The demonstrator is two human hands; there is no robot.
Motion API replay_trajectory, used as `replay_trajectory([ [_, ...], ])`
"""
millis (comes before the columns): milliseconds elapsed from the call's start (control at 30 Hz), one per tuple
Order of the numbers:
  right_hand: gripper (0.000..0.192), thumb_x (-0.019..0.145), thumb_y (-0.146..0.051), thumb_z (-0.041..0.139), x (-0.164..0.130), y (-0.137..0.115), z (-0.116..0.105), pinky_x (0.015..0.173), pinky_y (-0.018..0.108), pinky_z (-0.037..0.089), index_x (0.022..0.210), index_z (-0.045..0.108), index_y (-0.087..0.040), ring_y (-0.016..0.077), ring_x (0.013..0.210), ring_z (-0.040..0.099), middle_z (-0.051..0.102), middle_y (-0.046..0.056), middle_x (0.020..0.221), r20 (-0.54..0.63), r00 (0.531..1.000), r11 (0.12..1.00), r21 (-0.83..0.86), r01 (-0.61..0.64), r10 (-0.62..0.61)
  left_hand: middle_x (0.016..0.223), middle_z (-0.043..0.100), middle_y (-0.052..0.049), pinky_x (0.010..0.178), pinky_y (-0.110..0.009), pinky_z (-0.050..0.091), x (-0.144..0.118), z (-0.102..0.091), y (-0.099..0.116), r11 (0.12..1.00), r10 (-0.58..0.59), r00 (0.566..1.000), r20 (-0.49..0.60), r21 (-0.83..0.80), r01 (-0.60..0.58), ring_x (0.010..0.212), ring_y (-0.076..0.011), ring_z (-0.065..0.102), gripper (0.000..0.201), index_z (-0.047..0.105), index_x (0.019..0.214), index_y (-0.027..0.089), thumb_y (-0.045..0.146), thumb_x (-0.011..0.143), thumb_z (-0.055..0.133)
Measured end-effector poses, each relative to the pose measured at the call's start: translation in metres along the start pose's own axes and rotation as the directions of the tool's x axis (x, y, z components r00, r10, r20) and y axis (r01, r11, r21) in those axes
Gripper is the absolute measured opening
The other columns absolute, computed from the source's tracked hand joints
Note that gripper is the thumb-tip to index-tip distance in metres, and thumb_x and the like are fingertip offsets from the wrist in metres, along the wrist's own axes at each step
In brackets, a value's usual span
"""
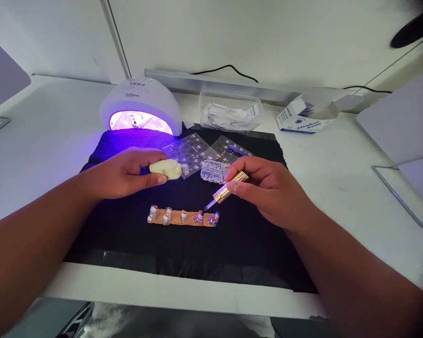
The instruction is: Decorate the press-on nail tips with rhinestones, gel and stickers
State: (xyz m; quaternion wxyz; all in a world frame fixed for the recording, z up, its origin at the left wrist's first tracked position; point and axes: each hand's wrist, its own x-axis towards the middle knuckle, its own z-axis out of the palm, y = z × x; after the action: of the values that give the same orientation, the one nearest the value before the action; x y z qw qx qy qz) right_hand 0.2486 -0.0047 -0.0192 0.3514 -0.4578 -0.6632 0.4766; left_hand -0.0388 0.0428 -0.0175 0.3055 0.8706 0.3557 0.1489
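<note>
My left hand (130, 171) is closed around a pale yellow nail polish bottle (165, 169), tilted so its neck points right. Between the thumb and fingers of my right hand (268, 188) is a nail polish brush (229, 188) with a gold cap. Its bristle tip slants down to the left, close above the right part of a wooden strip (176, 217); I cannot tell whether it touches. Several decorated false nails (167, 216) stand along the strip, with cat-like figures on them. Behind the brush lies a clear compartment case (213, 171), partly covered by my right fingers.
A lit nail lamp (141, 103) stands at the back left of the black mat (127, 244). Sticker sheets (193, 152) lie beyond my hands. Farther back are a clear tub (231, 112) of alcohol pad packets and an open alcohol pads box (303, 117).
</note>
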Motion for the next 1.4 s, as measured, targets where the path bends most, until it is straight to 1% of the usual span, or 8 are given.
replay_trajectory([
  [167,0.007,0.074,-0.023,0.073,0.001,0.000,-0.003,0.048,0.027,0.031,0.071,0.067,-0.023,0.0096,0.051,0.043,0.056,-0.003,0.061,-0.047,0.999,0.991,0.134,0.029,-0.023,0.078,0.062,0.000,0.061,-0.023,0.043,-0.001,0.000,-0.002,0.999,0.037,0.999,-0.014,0.022,-0.037,0.067,-0.0131,0.057,0.026,0.063,0.091,0.015,0.040,0.092,0.056],
  [267,0.010,0.073,-0.028,0.078,0.001,0.001,-0.003,0.048,0.029,0.035,0.073,0.069,-0.024,0.0114,0.052,0.047,0.056,-0.003,0.060,-0.155,0.985,0.965,0.234,0.114,-0.079,0.078,0.062,0.000,0.060,-0.022,0.043,-0.001,0.000,-0.001,0.998,0.058,0.998,-0.016,0.022,-0.057,0.067,-0.0127,0.057,0.024,0.063,0.091,0.015,0.039,0.092,0.057],
  [433,0.013,0.078,-0.036,0.080,-0.004,0.005,0.004,0.055,0.031,0.046,0.082,0.072,-0.027,0.0128,0.059,0.055,0.063,-0.001,0.074,-0.416,0.866,0.918,0.151,0.368,-0.279,0.077,0.060,0.001,0.060,-0.020,0.043,-0.002,0.001,0.004,0.987,0.160,0.987,-0.026,-0.010,-0.160,0.066,-0.0107,0.055,0.017,0.062,0.092,0.016,0.032,0.093,0.059],
  [600,0.012,0.080,-0.039,0.078,-0.004,0.009,0.010,0.056,0.031,0.050,0.084,0.072,-0.029,0.0131,0.061,0.055,0.063,0.000,0.077,-0.491,0.787,0.890,0.051,0.453,-0.373,0.077,0.057,0.002,0.060,-0.018,0.042,-0.003,0.002,0.008,0.976,0.213,0.976,-0.038,-0.028,-0.214,0.066,-0.0093,0.053,0.012,0.062,0.093,0.015,0.027,0.094,0.059],
  [867,0.019,0.075,-0.042,0.082,-0.001,0.005,0.013,0.054,0.031,0.051,0.078,0.071,-0.027,0.0126,0.059,0.055,0.065,-0.001,0.075,-0.477,0.819,0.917,0.065,0.394,-0.318,0.077,0.055,0.003,0.061,-0.019,0.040,-0.004,0.006,0.009,0.965,0.254,0.966,-0.053,-0.057,-0.257,0.067,-0.0089,0.051,0.009,0.062,0.096,0.017,0.025,0.093,0.060],
  [1000,0.012,0.079,-0.038,0.079,-0.002,0.007,0.013,0.055,0.029,0.049,0.083,0.072,-0.028,0.0119,0.060,0.056,0.064,-0.002,0.074,-0.436,0.833,0.915,0.049,0.400,-0.341,0.080,0.058,0.001,0.065,-0.020,0.041,-0.002,0.007,0.011,0.962,0.264,0.964,-0.034,-0.064,-0.266,0.070,-0.0099,0.054,0.009,0.062,0.098,0.017,0.024,0.093,0.060],
  [1200,0.005,0.086,-0.029,0.072,-0.008,0.008,0.014,0.062,0.030,0.048,0.090,0.071,-0.029,0.0136,0.067,0.058,0.065,-0.002,0.079,-0.369,0.864,0.937,-0.074,0.340,-0.343,0.082,0.062,-0.002,0.065,-0.023,0.043,0.002,0.007,0.018,0.953,0.301,0.953,-0.008,0.004,-0.301,0.071,-0.0126,0.057,0.011,0.063,0.100,0.016,0.025,0.094,0.059],
  [1400,0.007,0.080,-0.025,0.074,-0.008,-0.004,0.025,0.062,0.030,0.046,0.084,0.069,-0.025,0.0132,0.064,0.057,0.068,-0.002,0.076,-0.230,0.916,0.932,-0.236,0.276,-0.329,0.083,0.062,-0.002,0.067,-0.025,0.043,0.001,0.013,0.019,0.950,0.311,0.950,-0.028,0.010,-0.311,0.074,-0.0139,0.058,0.015,0.062,0.103,0.019,0.031,0.094,0.059],
])
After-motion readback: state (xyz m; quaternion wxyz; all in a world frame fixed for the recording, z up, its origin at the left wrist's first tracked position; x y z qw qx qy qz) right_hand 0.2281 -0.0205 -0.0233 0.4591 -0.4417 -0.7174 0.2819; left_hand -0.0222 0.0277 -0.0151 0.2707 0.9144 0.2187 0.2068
